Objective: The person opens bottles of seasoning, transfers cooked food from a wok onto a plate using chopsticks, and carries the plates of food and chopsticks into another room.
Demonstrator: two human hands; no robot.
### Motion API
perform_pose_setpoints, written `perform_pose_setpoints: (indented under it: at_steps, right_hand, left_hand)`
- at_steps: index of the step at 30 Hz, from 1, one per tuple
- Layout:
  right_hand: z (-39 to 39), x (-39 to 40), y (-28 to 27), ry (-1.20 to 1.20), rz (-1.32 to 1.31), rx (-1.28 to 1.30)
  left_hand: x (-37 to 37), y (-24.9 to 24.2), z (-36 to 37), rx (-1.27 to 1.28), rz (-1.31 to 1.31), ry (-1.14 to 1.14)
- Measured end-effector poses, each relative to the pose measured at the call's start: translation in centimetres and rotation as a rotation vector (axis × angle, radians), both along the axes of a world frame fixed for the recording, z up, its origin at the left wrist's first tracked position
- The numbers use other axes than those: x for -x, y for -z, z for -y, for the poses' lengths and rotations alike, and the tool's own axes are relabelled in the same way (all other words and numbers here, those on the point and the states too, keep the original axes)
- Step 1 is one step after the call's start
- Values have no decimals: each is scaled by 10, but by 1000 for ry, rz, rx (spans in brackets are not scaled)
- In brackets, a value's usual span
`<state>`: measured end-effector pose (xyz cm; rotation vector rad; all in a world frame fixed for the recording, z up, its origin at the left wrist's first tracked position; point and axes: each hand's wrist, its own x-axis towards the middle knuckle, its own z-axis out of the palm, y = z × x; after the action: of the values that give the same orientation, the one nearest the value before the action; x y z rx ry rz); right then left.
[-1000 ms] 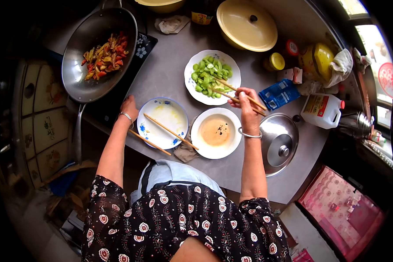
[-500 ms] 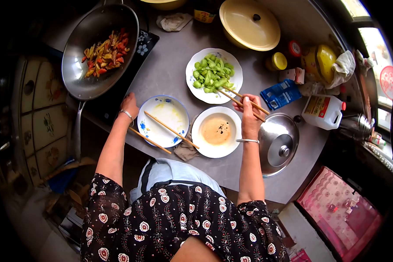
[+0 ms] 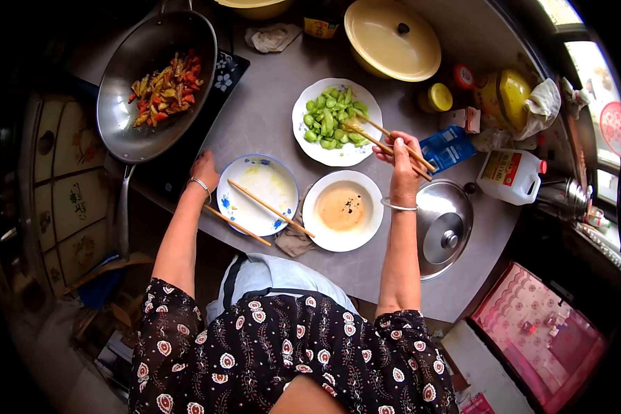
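My right hand (image 3: 402,164) grips a pair of chopsticks (image 3: 388,143), whose tips are among the green vegetable pieces (image 3: 329,119) on a white scalloped plate (image 3: 319,153). My left hand (image 3: 204,171) rests at the counter's edge, left of a blue-rimmed dish (image 3: 259,165); its fingers are partly hidden and I cannot tell what they do. One loose chopstick (image 3: 269,207) lies across that dish, another (image 3: 238,225) near its lower edge. Beside it, a white bowl (image 3: 343,241) holds brownish liquid with dark bits.
A wok (image 3: 127,141) with red and yellow food sits at the upper left. A glass-centred lid (image 3: 438,265) lies right of my forearm. Farther back are a yellow lidded pot (image 3: 393,38), jars, a blue packet (image 3: 448,147) and a white jug (image 3: 510,177).
My right hand has moved slightly right and down with the chopsticks. Green pieces have shifted leftward, and a bare patch shows under the tips. My left hand has barely moved.
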<state>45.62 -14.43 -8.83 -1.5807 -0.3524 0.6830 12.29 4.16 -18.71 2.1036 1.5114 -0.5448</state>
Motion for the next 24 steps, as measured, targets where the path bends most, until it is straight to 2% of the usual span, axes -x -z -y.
perform_pose_setpoints:
  at_steps: [6, 10, 16, 21, 24]
  right_hand:
    - [-8, -7, 18, -28, -30, 29]
    - [-15, -5, -4, -13, 0, -25]
    - [-30, -13, 18, -49, -44, -9]
    - [-36, -4, -5, -51, 18, -10]
    - [-52, 5, 6, -64, -47, -28]
  left_hand:
    - [1, 2, 0, -3, 1, 1]
    - [1, 1, 0, -12, -2, 16]
    - [1, 3, -1, -14, -7, 9]
    - [1, 1, 1, -13, 15, 14]
    - [2, 4, 1, -44, 13, 43]
